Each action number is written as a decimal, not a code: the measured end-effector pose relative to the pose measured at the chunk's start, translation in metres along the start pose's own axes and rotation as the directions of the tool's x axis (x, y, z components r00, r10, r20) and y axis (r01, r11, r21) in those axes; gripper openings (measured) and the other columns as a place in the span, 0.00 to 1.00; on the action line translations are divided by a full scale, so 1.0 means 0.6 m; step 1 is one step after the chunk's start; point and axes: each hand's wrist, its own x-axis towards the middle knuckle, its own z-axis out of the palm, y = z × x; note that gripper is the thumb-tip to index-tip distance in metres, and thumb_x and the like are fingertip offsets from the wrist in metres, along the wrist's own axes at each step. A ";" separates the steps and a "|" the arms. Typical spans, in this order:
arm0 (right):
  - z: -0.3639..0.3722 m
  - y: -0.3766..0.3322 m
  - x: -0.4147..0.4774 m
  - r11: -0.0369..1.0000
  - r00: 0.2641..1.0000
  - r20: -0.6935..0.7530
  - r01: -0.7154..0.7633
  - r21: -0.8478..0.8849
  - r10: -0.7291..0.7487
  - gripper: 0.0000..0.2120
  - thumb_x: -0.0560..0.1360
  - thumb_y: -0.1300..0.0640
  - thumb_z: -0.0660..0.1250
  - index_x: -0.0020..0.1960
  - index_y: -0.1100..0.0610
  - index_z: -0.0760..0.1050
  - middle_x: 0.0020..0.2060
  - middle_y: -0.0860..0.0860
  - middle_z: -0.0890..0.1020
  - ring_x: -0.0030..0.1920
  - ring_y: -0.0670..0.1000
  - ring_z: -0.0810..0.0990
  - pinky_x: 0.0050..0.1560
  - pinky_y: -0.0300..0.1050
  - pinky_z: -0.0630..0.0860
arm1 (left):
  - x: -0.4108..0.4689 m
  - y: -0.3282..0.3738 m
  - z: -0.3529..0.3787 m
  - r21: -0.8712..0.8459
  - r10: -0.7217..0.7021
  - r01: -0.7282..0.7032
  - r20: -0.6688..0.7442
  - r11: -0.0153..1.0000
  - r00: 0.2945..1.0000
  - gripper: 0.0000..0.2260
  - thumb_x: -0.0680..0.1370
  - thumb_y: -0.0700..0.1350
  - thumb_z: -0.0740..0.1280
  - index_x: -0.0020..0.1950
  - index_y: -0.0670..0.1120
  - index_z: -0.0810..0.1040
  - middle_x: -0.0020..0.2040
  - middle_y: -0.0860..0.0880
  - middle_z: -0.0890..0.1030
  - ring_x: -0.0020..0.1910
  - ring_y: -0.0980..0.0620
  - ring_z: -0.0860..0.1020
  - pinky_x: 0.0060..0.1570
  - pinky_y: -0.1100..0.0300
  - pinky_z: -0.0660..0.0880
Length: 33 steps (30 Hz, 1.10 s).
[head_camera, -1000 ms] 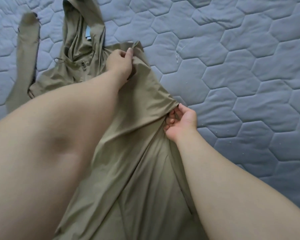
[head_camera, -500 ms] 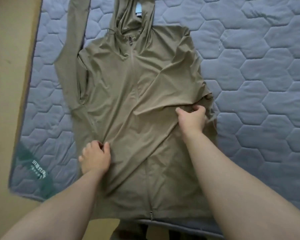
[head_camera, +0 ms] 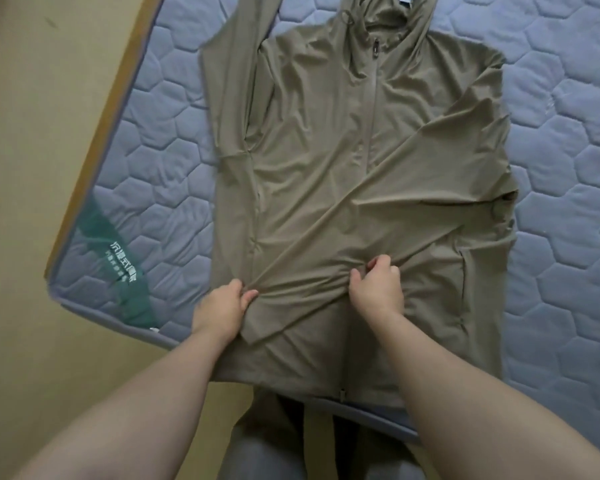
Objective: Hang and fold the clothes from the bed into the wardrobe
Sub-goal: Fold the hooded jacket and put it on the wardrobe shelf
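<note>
1. Plainly, the khaki hooded jacket [head_camera: 326,150] lies zipped, front up, on the quilted mattress [head_camera: 551,289], hood pointing away from the person.
2. The left hand [head_camera: 220,308] pinches a fabric ridge near the jacket's lower left edge.
3. The right hand [head_camera: 378,292] pinches the same ridge beside the zip, fingers curled.
4. One sleeve [head_camera: 229,98] stretches up the left side.

A bedroom at home: a quilted grey-blue mattress [head_camera: 551,140] with hexagon stitching fills the view from 9 to 3 o'clock, tan floor [head_camera: 32,168] at 8 o'clock.
</note>
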 end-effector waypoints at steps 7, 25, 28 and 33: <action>0.013 -0.087 -0.016 0.992 0.992 -0.103 0.062 -0.113 -0.074 0.11 0.76 0.52 0.64 0.56 0.54 0.71 0.58 0.57 0.75 0.58 0.63 0.78 0.59 0.56 0.75 | 0.011 -0.002 -0.031 -0.103 -0.094 0.088 -0.050 0.991 0.994 0.21 0.80 0.67 0.57 0.51 0.50 0.72 0.56 0.44 0.81 0.57 0.39 0.80 0.52 0.50 0.75; 0.085 -0.382 0.160 0.730 0.901 0.366 0.412 -0.546 -0.234 0.55 0.71 0.35 0.72 0.82 0.42 0.36 0.81 0.48 0.36 0.81 0.58 0.38 0.70 0.79 0.57 | 0.409 0.151 -0.339 0.068 0.195 -0.185 -0.471 0.980 0.860 0.16 0.83 0.51 0.61 0.70 0.53 0.72 0.70 0.42 0.67 0.68 0.39 0.69 0.61 0.45 0.71; 0.102 -0.383 0.170 0.733 0.917 0.339 0.379 -0.565 -0.213 0.56 0.71 0.35 0.73 0.81 0.41 0.35 0.81 0.48 0.33 0.81 0.57 0.36 0.68 0.81 0.55 | 0.431 0.144 -0.349 0.191 0.307 -0.248 -0.406 0.950 0.861 0.17 0.83 0.43 0.56 0.70 0.52 0.74 0.66 0.41 0.70 0.66 0.38 0.70 0.60 0.45 0.72; 0.113 -0.398 0.168 0.726 0.938 0.308 0.321 -0.609 -0.157 0.57 0.71 0.36 0.74 0.81 0.41 0.34 0.80 0.48 0.32 0.81 0.58 0.35 0.67 0.82 0.54 | 0.431 0.103 -0.360 -0.131 0.230 -0.334 -0.495 0.933 0.838 0.15 0.78 0.37 0.60 0.62 0.45 0.77 0.61 0.40 0.77 0.60 0.37 0.77 0.56 0.49 0.73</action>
